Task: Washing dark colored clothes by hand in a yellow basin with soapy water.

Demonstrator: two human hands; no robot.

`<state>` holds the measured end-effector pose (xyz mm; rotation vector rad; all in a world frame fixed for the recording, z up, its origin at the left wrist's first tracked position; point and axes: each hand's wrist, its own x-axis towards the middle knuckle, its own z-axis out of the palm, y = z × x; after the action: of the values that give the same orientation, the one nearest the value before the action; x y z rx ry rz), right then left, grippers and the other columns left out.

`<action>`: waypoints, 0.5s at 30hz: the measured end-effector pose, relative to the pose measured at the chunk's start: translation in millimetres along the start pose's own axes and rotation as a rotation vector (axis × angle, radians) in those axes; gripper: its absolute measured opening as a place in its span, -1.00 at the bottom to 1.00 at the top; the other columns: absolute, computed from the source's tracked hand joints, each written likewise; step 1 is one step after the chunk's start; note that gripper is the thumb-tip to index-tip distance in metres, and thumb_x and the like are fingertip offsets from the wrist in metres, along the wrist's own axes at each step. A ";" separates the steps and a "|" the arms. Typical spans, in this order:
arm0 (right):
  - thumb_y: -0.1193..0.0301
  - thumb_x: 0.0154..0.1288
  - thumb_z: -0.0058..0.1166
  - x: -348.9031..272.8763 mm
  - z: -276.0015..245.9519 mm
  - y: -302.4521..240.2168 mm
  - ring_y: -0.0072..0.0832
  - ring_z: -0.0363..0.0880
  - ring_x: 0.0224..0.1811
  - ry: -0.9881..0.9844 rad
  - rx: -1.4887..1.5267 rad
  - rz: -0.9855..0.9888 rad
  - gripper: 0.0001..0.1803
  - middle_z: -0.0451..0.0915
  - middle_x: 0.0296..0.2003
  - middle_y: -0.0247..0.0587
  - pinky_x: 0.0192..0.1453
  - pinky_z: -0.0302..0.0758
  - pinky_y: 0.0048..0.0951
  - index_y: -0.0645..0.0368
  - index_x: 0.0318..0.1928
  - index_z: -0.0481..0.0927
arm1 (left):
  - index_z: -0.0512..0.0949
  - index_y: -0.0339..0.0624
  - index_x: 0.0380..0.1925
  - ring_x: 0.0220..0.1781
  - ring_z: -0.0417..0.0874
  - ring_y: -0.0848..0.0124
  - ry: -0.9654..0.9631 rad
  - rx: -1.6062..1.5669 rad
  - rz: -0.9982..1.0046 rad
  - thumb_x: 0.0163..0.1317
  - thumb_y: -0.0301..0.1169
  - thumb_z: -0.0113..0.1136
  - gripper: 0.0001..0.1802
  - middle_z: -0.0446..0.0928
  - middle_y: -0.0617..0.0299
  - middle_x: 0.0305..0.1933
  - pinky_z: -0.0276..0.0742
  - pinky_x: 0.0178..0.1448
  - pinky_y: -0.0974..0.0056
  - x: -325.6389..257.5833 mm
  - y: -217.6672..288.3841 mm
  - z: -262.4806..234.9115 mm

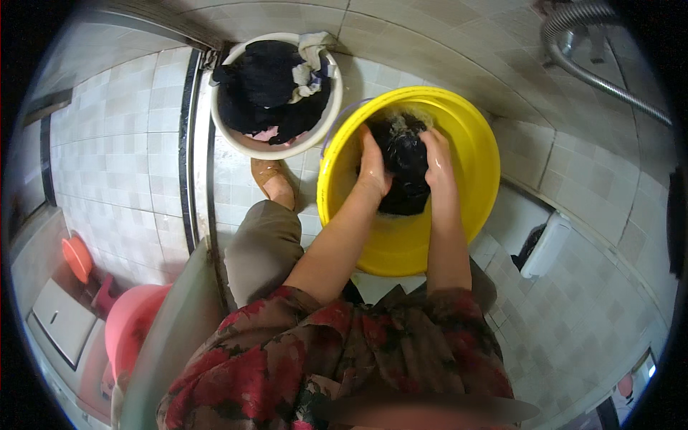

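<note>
A wet black cloth (405, 161), bunched up, is between my two hands inside a large yellow bucket (479, 150). My left hand (373, 159) grips the cloth's left side, its fingers partly hidden behind the folds. On the opposite side my right hand (437, 156) has its fingers closed on the same cloth. Suds and water show around the cloth's far end. The lower part of the cloth hangs down toward the bucket's bottom. Which kind of garment it is, I cannot tell.
A white basin (337, 107) piled with dark clothes (269, 75) and a pale cloth (312, 50) stands at the far left of the bucket. A metal shower hose (609, 82) hangs at the upper right. Beyond the door track at left is a pink tub (136, 322).
</note>
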<state>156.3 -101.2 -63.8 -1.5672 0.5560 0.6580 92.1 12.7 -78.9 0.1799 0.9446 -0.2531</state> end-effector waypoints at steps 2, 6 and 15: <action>0.49 0.12 -0.03 -57.3 7.4 -20.1 -0.57 0.49 -0.30 -0.213 -0.165 -0.159 -0.69 0.57 -0.30 -0.32 -0.18 0.44 -0.51 0.33 -0.10 0.54 | 0.45 -0.10 0.07 -0.11 0.60 0.18 -0.087 -0.126 -0.012 0.19 0.36 -0.31 -0.18 0.57 0.08 -0.12 0.52 0.06 0.08 -2.7 2.9 -2.1; 0.49 0.03 0.03 -148.1 29.2 -20.9 -0.55 0.52 -0.26 -0.277 -0.434 -0.424 -0.70 0.57 -0.38 -0.18 -0.14 0.46 -0.44 0.31 -0.17 0.53 | 0.51 -0.19 -0.05 -0.27 0.63 0.18 -0.199 -0.114 -0.011 0.29 0.12 -0.20 -0.39 0.57 0.05 -0.18 0.61 -0.14 0.13 11.1 5.3 -6.6; 0.11 0.09 -0.10 -26.0 12.1 8.9 0.14 0.54 -0.39 0.462 -1.152 -0.461 -0.59 0.56 -0.48 0.21 -0.23 0.47 0.05 0.22 -0.31 0.54 | 0.50 -0.17 -0.04 -0.25 0.64 0.23 -0.029 0.128 -0.098 0.34 -0.20 -0.11 -0.64 0.58 0.08 -0.24 0.60 -0.13 0.18 -4.4 -40.9 -12.6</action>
<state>130.3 -90.7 -52.7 -2.8560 0.0751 0.2176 68.0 -22.5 -84.3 0.2475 0.9104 -0.4057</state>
